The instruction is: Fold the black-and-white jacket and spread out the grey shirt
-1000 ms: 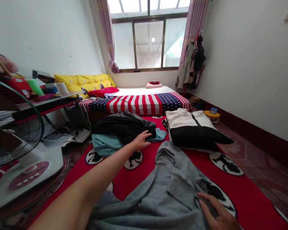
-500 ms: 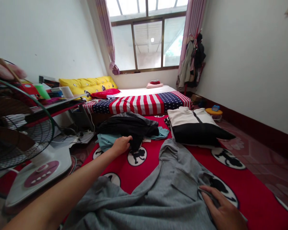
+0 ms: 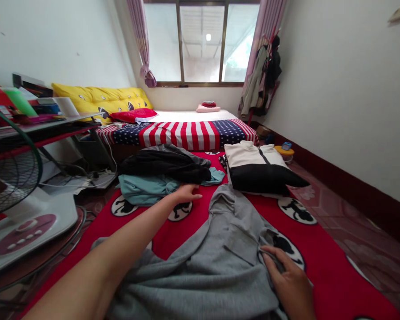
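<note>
A grey long-sleeved garment (image 3: pixel 216 253) lies spread in front of me, one sleeve stretching away across the red blanket. At its right edge my right hand (image 3: pixel 283 275) is closed on a fold of the grey cloth. My left hand (image 3: pixel 187 194) reaches forward over the blanket, thumb and fingers apart, with nothing visible in it. Just beyond its fingertips is the near edge of a pile, where black clothing (image 3: pixel 166 164) rests on a light blue garment (image 3: pixel 146 189). Right of the pile lies a folded white and black jacket (image 3: pixel 256 171).
The red blanket (image 3: pixel 176 231) has round black-and-white figures. Behind stands a bed with a stars-and-stripes cover (image 3: pixel 186 133). On the left are a fan (image 3: pixel 13 178) and a cluttered table (image 3: pixel 53 122). A yellow stool (image 3: pixel 284 152) stands by the right wall.
My left hand has shifted right, off the black clothing, and its fingers have spread. The hanging black end no longer shows over the blanket's near side. The view has tilted down; my right hand keeps its hold.
</note>
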Demonstrator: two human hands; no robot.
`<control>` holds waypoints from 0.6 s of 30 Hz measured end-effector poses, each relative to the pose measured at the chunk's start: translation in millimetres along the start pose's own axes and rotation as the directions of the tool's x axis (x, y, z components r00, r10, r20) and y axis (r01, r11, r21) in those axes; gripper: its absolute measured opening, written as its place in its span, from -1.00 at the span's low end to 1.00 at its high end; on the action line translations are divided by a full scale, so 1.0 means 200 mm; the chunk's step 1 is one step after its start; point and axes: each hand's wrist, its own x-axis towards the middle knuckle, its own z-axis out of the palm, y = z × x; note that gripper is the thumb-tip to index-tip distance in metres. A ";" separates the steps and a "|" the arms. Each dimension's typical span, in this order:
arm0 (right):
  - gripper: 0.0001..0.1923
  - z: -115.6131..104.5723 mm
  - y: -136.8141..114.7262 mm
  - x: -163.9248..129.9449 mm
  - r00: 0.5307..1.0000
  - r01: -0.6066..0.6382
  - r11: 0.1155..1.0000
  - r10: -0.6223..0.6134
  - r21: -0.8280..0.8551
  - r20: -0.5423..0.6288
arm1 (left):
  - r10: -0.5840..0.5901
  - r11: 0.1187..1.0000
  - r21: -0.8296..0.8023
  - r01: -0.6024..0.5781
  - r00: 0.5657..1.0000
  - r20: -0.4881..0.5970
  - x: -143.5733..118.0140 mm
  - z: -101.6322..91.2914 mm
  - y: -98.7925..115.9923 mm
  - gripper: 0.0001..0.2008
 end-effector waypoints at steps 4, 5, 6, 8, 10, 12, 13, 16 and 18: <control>-0.67 0.00 0.00 0.00 1.000 0.012 1.000 -0.012 0.002 0.001 | 0.070 0.992 -0.113 -0.053 0.987 0.147 -0.33 0.00 0.07 -0.51; -0.67 0.00 0.01 0.00 1.000 0.010 1.000 -0.010 -0.009 0.002 | 0.071 0.990 -0.134 -0.050 0.985 0.157 -0.43 -0.02 0.09 -0.51; -0.67 0.00 0.01 0.00 1.000 0.003 1.000 -0.003 -0.024 0.005 | 0.068 0.987 -0.154 -0.043 0.984 0.164 -0.54 -0.03 0.11 -0.49; -0.66 0.01 0.03 -0.01 1.000 -0.019 0.998 0.020 -0.063 0.014 | 0.032 0.987 -0.160 -0.004 0.985 0.169 -0.76 -0.04 0.15 -0.42; -0.65 0.01 0.03 0.00 1.000 0.015 0.995 -0.016 -0.096 -0.008 | -0.020 0.998 -0.058 0.029 0.987 0.159 -0.95 -0.05 0.17 -0.34; -0.63 0.01 0.01 0.02 0.982 0.149 0.979 -0.163 -0.140 -0.096 | -0.065 0.994 0.090 0.055 0.991 0.120 -1.11 -0.05 0.19 -0.35; -0.62 0.01 -0.02 0.03 0.956 0.233 0.957 -0.258 -0.174 -0.141 | -0.084 0.986 0.149 0.070 0.992 0.089 -1.17 -0.04 0.19 -0.39; -0.57 0.03 -0.12 0.07 0.887 0.413 0.874 -0.450 -0.255 -0.105 | -0.114 0.966 0.234 0.109 0.993 0.009 -1.29 -0.05 0.18 -0.52; -0.43 0.05 -0.19 0.09 0.899 0.434 0.865 -0.436 -0.252 0.048 | -0.119 0.958 0.260 0.123 0.992 -0.032 -1.33 -0.07 0.17 -0.59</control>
